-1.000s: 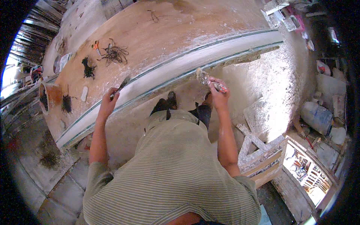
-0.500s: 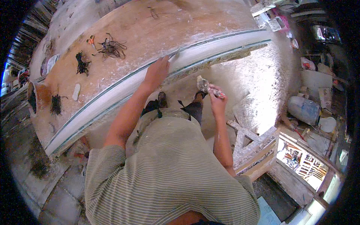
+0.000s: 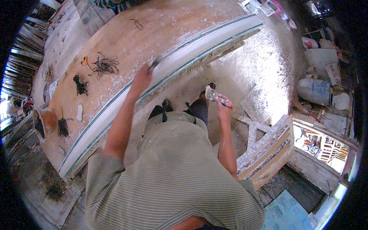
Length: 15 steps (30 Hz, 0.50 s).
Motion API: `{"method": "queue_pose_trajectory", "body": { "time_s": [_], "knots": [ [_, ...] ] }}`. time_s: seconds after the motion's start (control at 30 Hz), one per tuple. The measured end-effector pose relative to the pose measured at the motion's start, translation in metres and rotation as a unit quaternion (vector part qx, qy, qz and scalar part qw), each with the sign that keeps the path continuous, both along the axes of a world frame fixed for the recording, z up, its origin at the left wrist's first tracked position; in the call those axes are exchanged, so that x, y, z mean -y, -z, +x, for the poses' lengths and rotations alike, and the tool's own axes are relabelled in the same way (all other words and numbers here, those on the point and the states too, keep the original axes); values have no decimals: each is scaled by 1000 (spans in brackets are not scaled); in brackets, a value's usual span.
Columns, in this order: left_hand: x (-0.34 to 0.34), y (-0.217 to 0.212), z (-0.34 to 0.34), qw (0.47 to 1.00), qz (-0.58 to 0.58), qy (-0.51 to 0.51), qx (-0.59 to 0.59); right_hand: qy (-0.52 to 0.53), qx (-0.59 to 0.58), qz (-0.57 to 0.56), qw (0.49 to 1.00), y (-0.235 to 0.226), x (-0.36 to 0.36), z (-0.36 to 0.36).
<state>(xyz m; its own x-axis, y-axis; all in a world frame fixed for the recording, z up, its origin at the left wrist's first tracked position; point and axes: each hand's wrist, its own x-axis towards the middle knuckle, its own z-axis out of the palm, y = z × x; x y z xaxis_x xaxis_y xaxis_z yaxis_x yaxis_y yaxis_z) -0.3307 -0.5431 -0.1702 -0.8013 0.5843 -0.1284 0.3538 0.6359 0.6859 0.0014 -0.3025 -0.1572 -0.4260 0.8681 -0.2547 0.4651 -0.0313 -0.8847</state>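
A long white moulded strip (image 3: pixel 191 52) with green edge lines runs diagonally along the near edge of a brown worktable (image 3: pixel 126 42). My left hand (image 3: pixel 142 78) is closed around a small dark-tipped tool (image 3: pixel 155 62), blurred by motion, over the strip's far edge. Its exact kind does not show. On the right, in front of my body and apart from the strip, my right hand (image 3: pixel 225 108) grips a putty knife (image 3: pixel 211 93) by its reddish handle. Pale paste cakes the blade, which points up and left.
On the table lie orange-handled scissors (image 3: pixel 85 62), a tangle of dark cord (image 3: pixel 104 65), dark bundles (image 3: pixel 80 85) and a pale oblong piece (image 3: pixel 79 112). A brown pot-like vessel (image 3: pixel 45 122) rests at the left edge. Rightward are a whitened wooden frame (image 3: pixel 260 140) and a blue-white drum (image 3: pixel 314 92).
My left hand has moved left along the strip with its tool. The right hand still holds the putty knife, its blade now turned more to the left. The whole view has shifted slightly.
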Motion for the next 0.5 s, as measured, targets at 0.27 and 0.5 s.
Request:
{"method": "queue_pose_trajectory", "body": {
  "time_s": [0.27, 0.5],
  "knots": [
    [-32, 4, -2, 998, -24, 27, -51, -7, -65, 21, 998, 28, -30, 2],
    [46, -18, 10, 997, -68, -3, -27, 7, 3, 19, 1000, 1, -45, -15]
  ]
}}
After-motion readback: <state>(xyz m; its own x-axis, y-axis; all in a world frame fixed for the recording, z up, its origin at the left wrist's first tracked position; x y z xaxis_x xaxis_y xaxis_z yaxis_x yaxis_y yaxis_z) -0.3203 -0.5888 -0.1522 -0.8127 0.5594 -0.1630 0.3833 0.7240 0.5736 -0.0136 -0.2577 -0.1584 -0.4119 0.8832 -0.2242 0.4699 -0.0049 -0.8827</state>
